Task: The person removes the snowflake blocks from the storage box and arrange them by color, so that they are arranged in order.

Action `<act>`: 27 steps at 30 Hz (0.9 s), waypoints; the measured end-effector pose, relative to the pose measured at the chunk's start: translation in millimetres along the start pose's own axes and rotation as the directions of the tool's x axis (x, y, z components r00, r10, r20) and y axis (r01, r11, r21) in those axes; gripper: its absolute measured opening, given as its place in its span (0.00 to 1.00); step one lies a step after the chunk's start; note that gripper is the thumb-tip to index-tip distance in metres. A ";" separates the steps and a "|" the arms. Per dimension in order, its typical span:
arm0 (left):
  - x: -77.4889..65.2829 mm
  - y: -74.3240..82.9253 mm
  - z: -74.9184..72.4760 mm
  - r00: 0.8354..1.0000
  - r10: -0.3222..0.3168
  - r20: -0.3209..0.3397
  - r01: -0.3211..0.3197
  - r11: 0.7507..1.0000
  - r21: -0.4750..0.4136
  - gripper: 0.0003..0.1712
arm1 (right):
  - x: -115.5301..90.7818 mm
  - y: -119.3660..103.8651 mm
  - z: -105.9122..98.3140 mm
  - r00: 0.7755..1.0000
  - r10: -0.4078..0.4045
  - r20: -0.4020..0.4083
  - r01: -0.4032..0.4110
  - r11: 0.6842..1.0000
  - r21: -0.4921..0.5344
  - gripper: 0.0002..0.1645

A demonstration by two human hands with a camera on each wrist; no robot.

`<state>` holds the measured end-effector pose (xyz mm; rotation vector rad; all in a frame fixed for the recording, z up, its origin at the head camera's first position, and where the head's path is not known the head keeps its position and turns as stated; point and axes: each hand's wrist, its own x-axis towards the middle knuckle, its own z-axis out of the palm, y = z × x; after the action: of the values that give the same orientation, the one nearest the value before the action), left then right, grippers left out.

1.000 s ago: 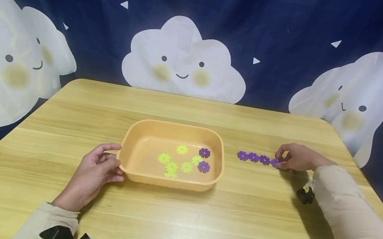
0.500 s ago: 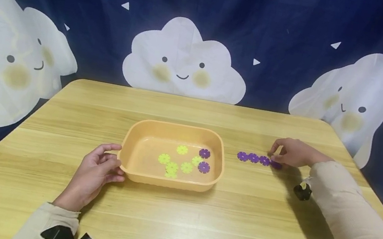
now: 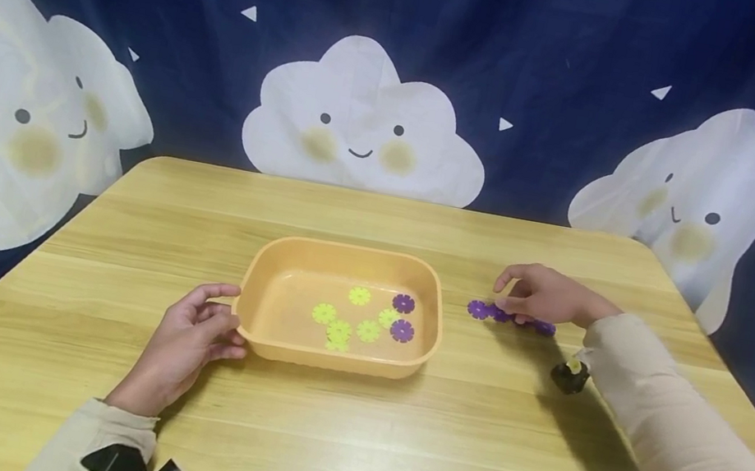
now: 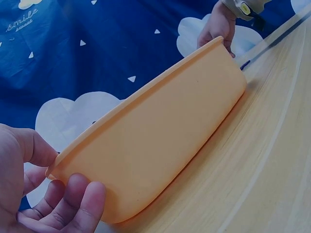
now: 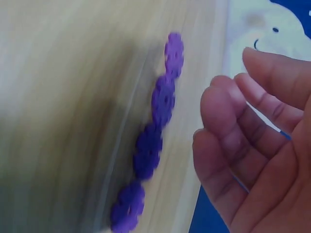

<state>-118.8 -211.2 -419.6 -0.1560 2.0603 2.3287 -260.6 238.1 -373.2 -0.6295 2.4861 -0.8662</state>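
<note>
My left hand [image 3: 187, 341] grips the left end of an orange plastic tub [image 3: 334, 360]. In the left wrist view, its thumb and fingertips [image 4: 95, 194] are at the tub's rim and outer wall. My right hand [image 3: 544, 292] hovers over a row of purple snowflake discs [image 3: 478, 310] on the table, fingers loosely bent with nothing between them. The right wrist view shows the discs [image 5: 163, 101] lined up end to end, beside the hand. From the head, the hand partly hides the row's middle.
Inside the tub are several yellow-green snowflake discs [image 3: 368, 331] and two purple snowflake discs [image 3: 402, 330]. The wooden table [image 3: 342, 446] extends around it. Behind the table hangs a navy curtain [image 3: 567, 42] with printed clouds.
My right hand has let go of the right end of the purple row and moved left above it. My left hand and the tub have stayed in place.
</note>
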 end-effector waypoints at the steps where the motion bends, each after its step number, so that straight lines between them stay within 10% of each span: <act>1: -0.1 -0.1 0.1 1.000 -0.001 -0.001 0.001 1.000 0.000 0.23 | 1.0 -2.0 1.7 1.000 -0.003 0.001 0.003 1.000 0.020 0.14; 11: 0.4 -0.1 -0.4 1.000 -0.001 0.001 0.001 1.000 -0.004 0.22 | 12.7 -26.0 15.5 1.000 -0.019 -0.015 0.023 0.951 0.309 0.16; 22: 0.0 1.0 0.3 1.000 -0.002 -0.001 0.002 1.000 0.015 0.24 | 12.4 -53.4 18.2 0.986 -0.102 0.131 -0.024 0.695 0.718 0.09; 27: -0.4 1.2 0.1 1.000 -0.001 0.000 0.001 1.000 0.014 0.23 | 11.4 -61.9 15.9 0.933 -0.178 0.313 -0.082 0.742 0.666 0.26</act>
<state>-118.5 -211.3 -418.4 -0.1568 2.0759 2.3131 -244.5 181.1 -346.5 -0.5250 1.6540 -1.4252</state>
